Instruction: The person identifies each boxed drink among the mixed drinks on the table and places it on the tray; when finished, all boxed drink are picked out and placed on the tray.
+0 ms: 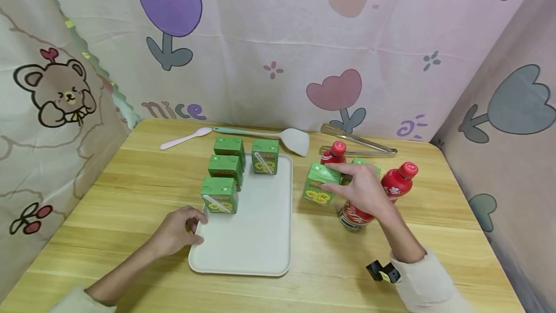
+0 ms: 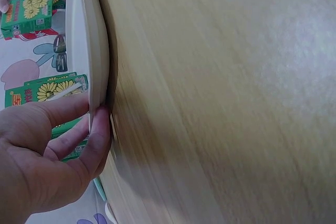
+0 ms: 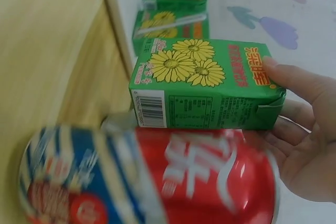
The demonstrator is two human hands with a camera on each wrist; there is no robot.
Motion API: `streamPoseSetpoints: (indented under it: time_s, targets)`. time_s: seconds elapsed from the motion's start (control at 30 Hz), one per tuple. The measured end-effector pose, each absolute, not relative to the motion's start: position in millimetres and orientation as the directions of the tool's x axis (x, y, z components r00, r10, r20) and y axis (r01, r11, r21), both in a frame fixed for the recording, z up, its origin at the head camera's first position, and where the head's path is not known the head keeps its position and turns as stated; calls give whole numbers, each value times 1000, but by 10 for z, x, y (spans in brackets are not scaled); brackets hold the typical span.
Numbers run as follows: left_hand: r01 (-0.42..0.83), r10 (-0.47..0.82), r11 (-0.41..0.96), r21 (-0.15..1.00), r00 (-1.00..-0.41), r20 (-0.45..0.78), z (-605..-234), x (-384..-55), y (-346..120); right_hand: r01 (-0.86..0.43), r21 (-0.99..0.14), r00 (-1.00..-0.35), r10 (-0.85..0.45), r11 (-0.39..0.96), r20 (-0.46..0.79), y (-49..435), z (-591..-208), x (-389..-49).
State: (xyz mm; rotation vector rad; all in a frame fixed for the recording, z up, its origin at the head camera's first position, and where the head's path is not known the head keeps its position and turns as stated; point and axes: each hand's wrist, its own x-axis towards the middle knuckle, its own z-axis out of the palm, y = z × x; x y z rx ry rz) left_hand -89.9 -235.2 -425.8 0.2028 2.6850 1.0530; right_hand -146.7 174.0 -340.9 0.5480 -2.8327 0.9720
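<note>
My left hand (image 1: 175, 231) pinches the left rim of the white tray (image 1: 252, 240); in the left wrist view the thumb lies over the rim and fingers under it. Several green drink cartons (image 1: 219, 196) with yellow flowers stand at the tray's far part, some with straws. To the right of the tray, my right hand (image 1: 362, 187) holds another green carton (image 3: 199, 85) between thumb and fingers, close over the table. Beside that carton is a red can (image 3: 210, 177). A red-capped bottle (image 1: 397, 182) stands right of the hand, and a second red bottle (image 1: 336, 151) behind it.
A further green carton (image 1: 369, 165) is partly hidden behind the right hand. Along the back lie a pale spoon (image 1: 187, 138), a spatula (image 1: 295, 140) and metal tongs (image 1: 360, 141). Printed cloth (image 1: 260, 23) walls in the wooden table (image 1: 130, 182).
</note>
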Motion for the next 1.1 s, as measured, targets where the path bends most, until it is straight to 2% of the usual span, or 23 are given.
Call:
streamPoseSetpoints:
  time_s: [0.4, 0.67, 1.1]
  targets:
    - [40, 212, 742, 669, -961, -178, -4250, -882, -2375, -414, -654, -910, -305, 633, 281, 1304, -3393, -1504]
    - [36, 211, 738, 674, -961, -179, -4255, -891, -2360, -421, -704, -904, -327, 572, 275, 1072, -3470, -1607]
    - [36, 213, 736, 676, -960, -181, -4259, -898, -2339, -439, -707, -894, -353, 555, 277, 791, -3633, -1754]
